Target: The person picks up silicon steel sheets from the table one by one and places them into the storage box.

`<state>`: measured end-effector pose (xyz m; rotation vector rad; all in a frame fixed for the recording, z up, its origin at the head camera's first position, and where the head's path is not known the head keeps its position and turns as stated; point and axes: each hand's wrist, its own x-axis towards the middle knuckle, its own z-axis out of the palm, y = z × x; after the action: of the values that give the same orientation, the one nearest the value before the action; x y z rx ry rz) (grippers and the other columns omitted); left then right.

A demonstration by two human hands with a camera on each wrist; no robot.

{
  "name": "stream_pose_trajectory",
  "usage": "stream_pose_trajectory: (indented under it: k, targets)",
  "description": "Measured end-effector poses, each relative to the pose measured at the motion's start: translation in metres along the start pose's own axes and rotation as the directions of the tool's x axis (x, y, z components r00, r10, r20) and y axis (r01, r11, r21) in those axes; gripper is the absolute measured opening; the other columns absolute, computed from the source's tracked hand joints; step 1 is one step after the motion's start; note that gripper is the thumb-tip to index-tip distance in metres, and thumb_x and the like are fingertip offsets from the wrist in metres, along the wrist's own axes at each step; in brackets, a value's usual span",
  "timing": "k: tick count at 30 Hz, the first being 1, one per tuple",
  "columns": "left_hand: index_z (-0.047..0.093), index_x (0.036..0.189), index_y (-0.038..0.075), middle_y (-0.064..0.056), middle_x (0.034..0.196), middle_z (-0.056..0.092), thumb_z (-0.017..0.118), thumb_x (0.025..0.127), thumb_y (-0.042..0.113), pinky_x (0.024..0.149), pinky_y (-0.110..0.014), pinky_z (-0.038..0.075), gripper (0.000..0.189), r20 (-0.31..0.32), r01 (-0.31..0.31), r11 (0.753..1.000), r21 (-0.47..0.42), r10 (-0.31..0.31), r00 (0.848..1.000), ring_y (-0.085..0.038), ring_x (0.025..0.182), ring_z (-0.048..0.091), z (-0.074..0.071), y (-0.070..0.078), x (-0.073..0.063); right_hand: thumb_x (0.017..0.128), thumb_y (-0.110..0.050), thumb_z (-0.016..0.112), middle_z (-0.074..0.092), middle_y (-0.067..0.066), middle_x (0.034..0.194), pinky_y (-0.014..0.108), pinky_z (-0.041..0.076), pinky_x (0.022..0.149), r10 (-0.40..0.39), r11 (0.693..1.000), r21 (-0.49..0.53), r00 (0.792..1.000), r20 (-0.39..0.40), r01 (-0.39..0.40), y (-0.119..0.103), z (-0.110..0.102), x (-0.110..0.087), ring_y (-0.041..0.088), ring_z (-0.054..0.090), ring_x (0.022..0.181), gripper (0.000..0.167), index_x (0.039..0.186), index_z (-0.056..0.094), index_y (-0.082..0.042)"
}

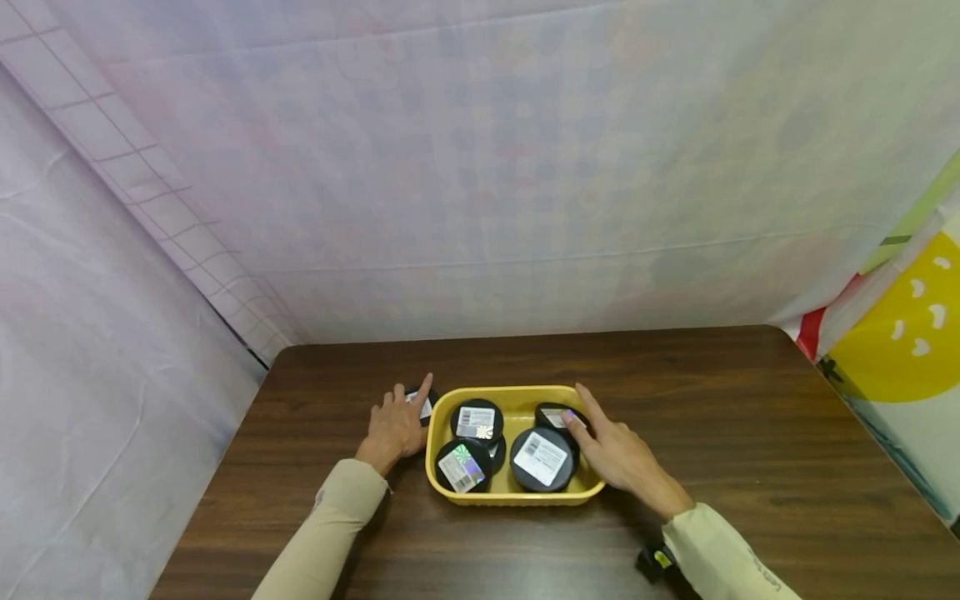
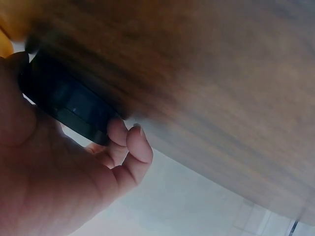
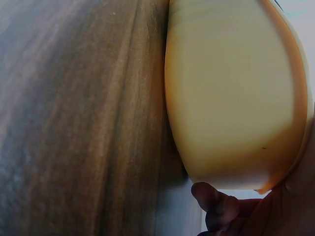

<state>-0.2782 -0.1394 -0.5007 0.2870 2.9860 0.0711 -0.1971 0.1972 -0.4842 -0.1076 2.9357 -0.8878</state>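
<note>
A yellow plastic basket (image 1: 517, 500) stands on the table with several round black containers, such as the front one (image 1: 542, 460), lying in it, their white barcode labels facing up. Just outside its left end, my left hand (image 1: 395, 427) holds another round black container (image 2: 69, 98) by its sides. In the left wrist view the fingertips curl against that container's edge, low over the wood. My right hand (image 1: 618, 454) grips the basket's right end, thumb over the rim and inside, other fingers along the outer wall. The right wrist view shows that wall (image 3: 236, 98) close up.
The dark wooden table (image 1: 720, 400) spreads out around the basket. A pale patterned cloth (image 1: 525, 167) hangs behind its far edge, and a white sheet (image 1: 97, 417) hangs at the left. A small black object (image 1: 654, 562) is beside the right sleeve.
</note>
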Motion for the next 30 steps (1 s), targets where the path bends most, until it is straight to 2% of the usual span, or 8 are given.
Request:
stream_pose_trajectory:
  k: [13,21,30]
  targets:
    - [0.025,0.159,0.027,-0.026,0.127,0.047,0.053,0.091,0.064,0.086,-0.052,0.046,0.081,-0.035,0.004,1.0,-0.005,-0.005,0.999,-0.037,0.108,0.054,-0.003,-0.003,-0.003,0.101,-0.064,0.027,0.06,0.034,0.126,0.056,0.05,0.074,0.011,1.0,-0.003,1.0,-0.002,-0.011,0.0,0.001,0.0,0.043,0.065,0.099,0.072,0.16,0.017,-0.023]
    - [0.024,0.159,0.028,-0.028,0.132,0.046,0.05,0.093,0.063,0.09,-0.054,0.045,0.079,-0.031,0.018,1.0,-0.005,-0.018,0.999,-0.039,0.113,0.053,-0.004,-0.008,-0.004,0.102,-0.063,0.027,0.059,0.035,0.126,0.059,0.05,0.077,0.007,1.0,-0.004,1.0,-0.004,-0.007,-0.001,0.0,0.0,0.046,0.064,0.102,0.071,0.16,0.017,-0.022]
    - [0.026,0.158,0.028,-0.028,0.132,0.045,0.048,0.095,0.062,0.093,-0.056,0.043,0.076,-0.054,0.026,0.999,-0.028,-0.027,0.998,-0.04,0.115,0.052,-0.007,-0.011,-0.007,0.102,-0.061,0.028,0.059,0.035,0.126,0.06,0.049,0.077,0.008,1.0,-0.007,1.0,-0.002,-0.008,-0.001,0.0,0.0,0.048,0.064,0.103,0.07,0.16,0.017,-0.022]
